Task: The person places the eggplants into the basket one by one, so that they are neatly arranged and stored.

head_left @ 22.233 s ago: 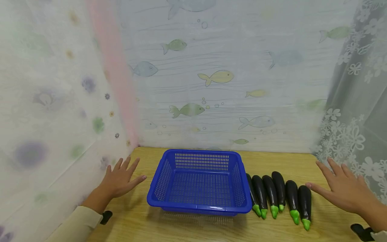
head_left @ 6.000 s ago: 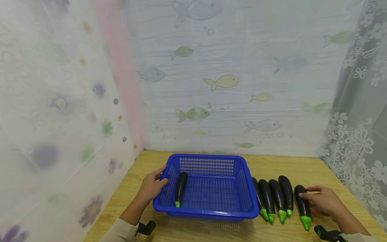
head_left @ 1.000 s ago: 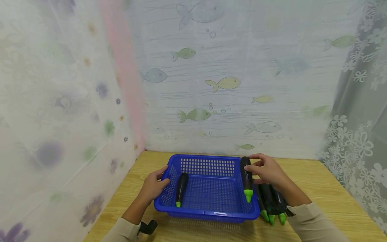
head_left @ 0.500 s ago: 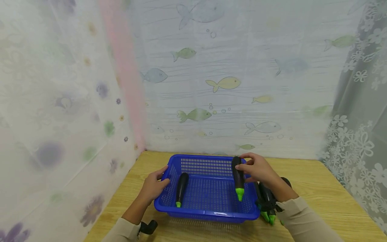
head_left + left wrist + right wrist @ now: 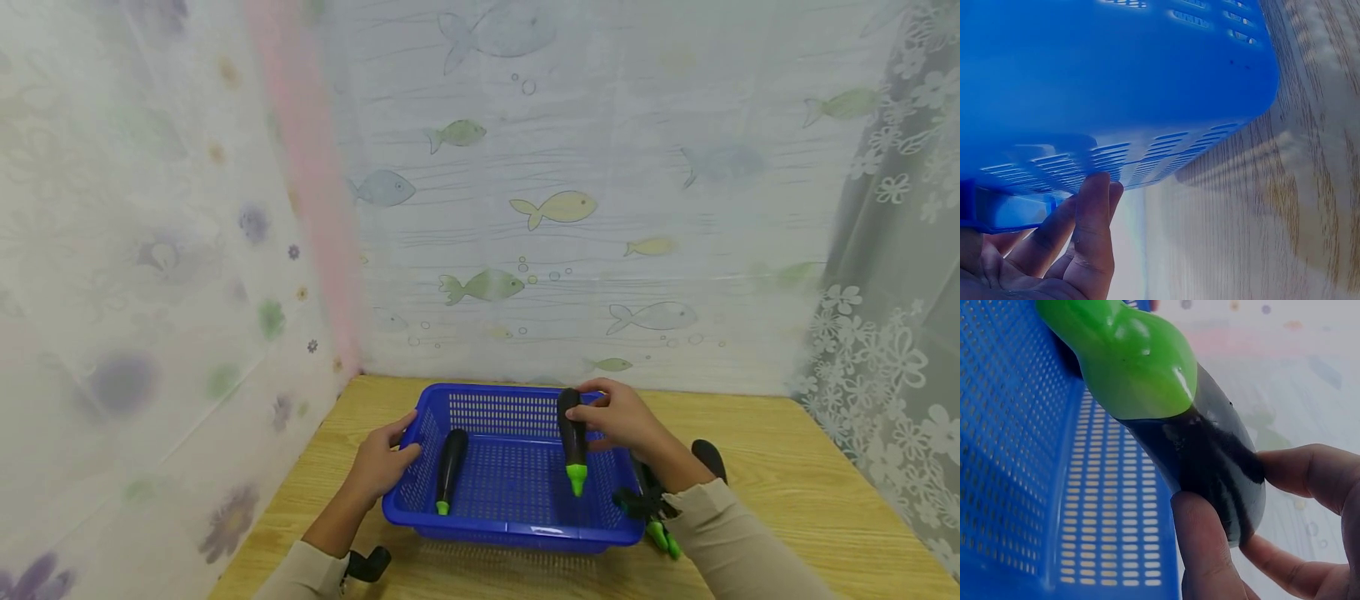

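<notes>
Over the last second the right hand (image 5: 618,421), fingers pinched round a toy eggplant (image 5: 572,437), has carried it leftward to hover over the blue basket (image 5: 517,533) at lower centre, while the left hand (image 5: 378,467) keeps gripping the basket's left rim beside the eggplant already inside (image 5: 448,468), so a second one looks close to being set down.

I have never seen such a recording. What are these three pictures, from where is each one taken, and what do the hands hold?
No machine here: a person works with bare hands and wears three cameras. The head view looks down at a wooden table. The left hand grips the side wall of a blue basket; the left wrist view shows that wall from close by. The right hand holds a toy eggplant over the basket, green stem toward the person; the right wrist view shows its fingers around the dark body. Another eggplant lies inside the basket. More eggplants lie to its right, mostly hidden by the sleeve.
</notes>
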Motion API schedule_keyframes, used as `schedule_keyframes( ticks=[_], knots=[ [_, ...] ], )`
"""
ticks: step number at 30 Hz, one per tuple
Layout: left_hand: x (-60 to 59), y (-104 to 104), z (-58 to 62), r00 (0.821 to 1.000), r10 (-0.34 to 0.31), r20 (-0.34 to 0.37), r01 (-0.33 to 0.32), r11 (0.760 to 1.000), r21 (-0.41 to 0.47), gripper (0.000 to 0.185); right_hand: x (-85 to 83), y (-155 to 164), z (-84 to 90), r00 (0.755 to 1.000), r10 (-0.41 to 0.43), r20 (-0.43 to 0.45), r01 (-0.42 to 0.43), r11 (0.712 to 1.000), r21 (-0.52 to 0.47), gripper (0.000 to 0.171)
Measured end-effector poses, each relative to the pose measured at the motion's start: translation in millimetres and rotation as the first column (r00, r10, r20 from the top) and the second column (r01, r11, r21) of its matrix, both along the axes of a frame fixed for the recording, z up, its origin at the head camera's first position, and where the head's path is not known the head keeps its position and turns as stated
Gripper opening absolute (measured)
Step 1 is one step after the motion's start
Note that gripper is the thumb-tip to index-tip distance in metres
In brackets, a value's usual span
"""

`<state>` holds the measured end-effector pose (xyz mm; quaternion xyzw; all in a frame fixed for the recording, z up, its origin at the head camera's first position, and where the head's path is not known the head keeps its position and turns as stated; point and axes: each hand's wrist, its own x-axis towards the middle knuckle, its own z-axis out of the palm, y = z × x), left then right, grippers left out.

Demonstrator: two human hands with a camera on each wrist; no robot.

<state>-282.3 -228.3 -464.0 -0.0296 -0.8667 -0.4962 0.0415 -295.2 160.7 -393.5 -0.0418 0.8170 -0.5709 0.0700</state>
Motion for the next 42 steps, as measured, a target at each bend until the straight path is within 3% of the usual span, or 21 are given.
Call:
schedule_keyframes(
  ticks=[23,42],
  knots=[
    [-0.4,0.8,0.7,1.0,0.003,0.002,-0.003,1.0,-0.006,0.063,-11.6,-51.1,-7.9,0.997,0.025,0.071,-0.021,0.998,-0.066,0.062],
    [0.4,1.3,0.8,1.0,0.009,0.0,-0.009,1.0,-0.024,0.064,-27.0,-80.6,-29.7,0.995,0.0,0.096,0.007,0.997,-0.071,0.057]
  ],
)
